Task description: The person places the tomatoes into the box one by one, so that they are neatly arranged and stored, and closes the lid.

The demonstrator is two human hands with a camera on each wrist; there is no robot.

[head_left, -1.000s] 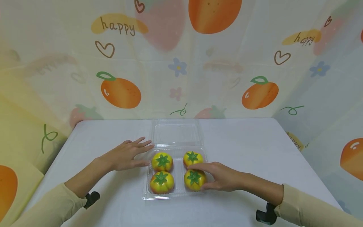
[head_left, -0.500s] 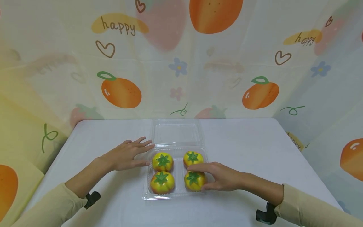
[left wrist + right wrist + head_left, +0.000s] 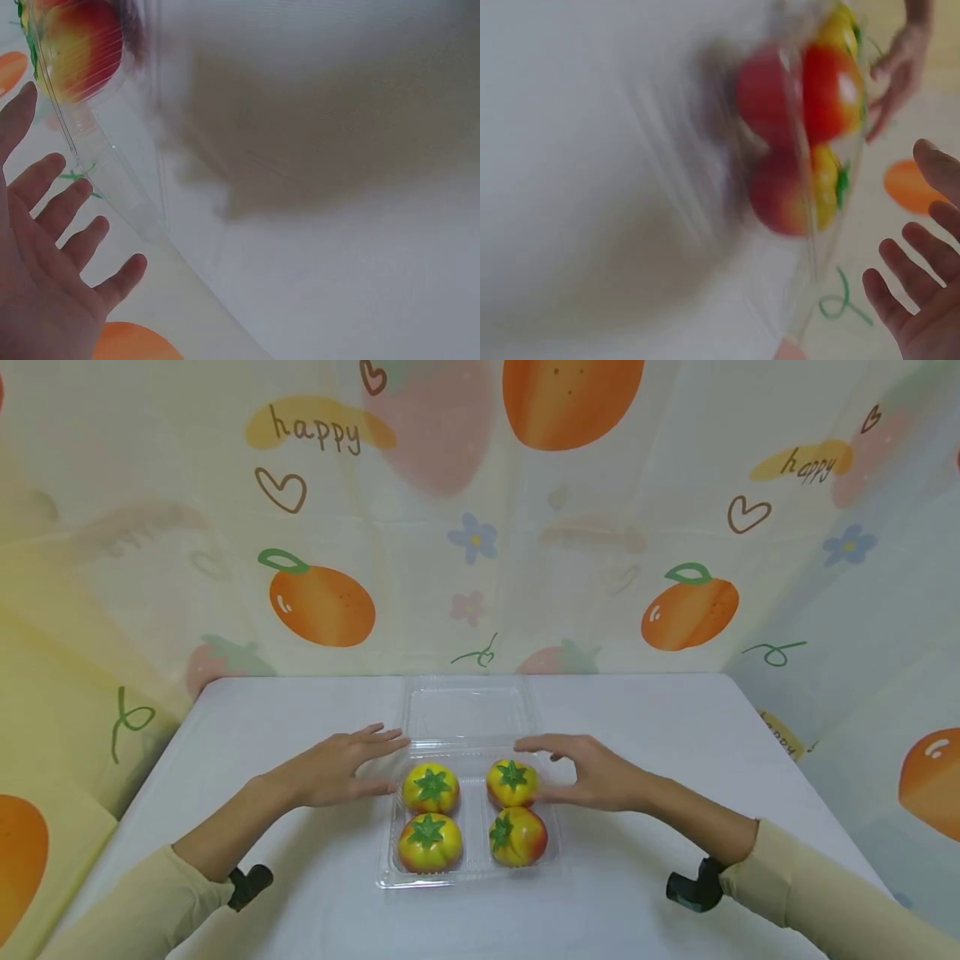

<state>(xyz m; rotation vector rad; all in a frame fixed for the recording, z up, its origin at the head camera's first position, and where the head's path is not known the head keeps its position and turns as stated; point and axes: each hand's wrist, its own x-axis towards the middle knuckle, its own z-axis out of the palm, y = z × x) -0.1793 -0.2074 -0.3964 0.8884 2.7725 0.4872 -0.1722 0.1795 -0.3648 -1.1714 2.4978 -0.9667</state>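
Note:
A clear plastic clamshell box (image 3: 472, 852) lies with its lid (image 3: 468, 710) folded back on the table. Several round yellow-and-red fruits with green star-shaped tops sit inside it. My left hand (image 3: 330, 768) is spread at the box's left edge, beside the far left fruit (image 3: 431, 787). Over the right rim hovers my right hand (image 3: 600, 774), fingers loosely bent, its thumb tip beside the far right fruit (image 3: 512, 783); contact cannot be told. The near right fruit (image 3: 518, 837) tilts left and shows its red side. The near left fruit (image 3: 430, 843) stands upright.
A white-covered table (image 3: 660, 727) carries the box. Behind and beside it hangs a cloth printed with fruit (image 3: 322, 606), hearts and flowers. Dark wrist mounts (image 3: 697, 885) are worn under both sleeves.
My right hand has left the near right fruit and moved up to the far right one. The near right fruit has tipped over to the left. My left hand has barely moved.

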